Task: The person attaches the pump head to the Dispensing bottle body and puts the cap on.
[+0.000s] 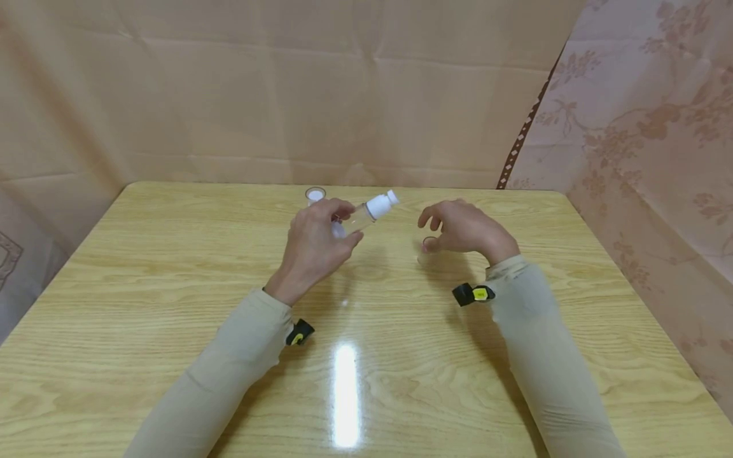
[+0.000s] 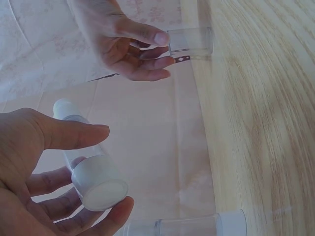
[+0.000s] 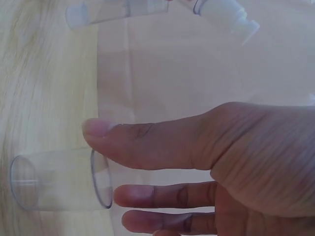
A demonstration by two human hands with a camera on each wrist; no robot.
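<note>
My left hand (image 1: 312, 245) holds a small clear bottle (image 1: 360, 218) with a white pump top (image 1: 379, 206), tilted up to the right above the table. In the left wrist view its white base (image 2: 101, 184) faces the camera, with thumb and fingers around the body. My right hand (image 1: 466, 228) hovers beside a clear cylindrical cap (image 3: 59, 179) that stands on the table. Its thumb and fingertips are at the cap's upper rim, loosely bent and not visibly pinching it. The head view mostly hides this cap behind the right hand.
Another clear container with a white base (image 2: 231, 227) stands upright farther back, partly behind the left hand in the head view. The wood-grain table (image 1: 172, 305) meets a beige curtain (image 1: 321, 114) at its back edge. Patterned cloth (image 1: 647, 127) hangs on the right.
</note>
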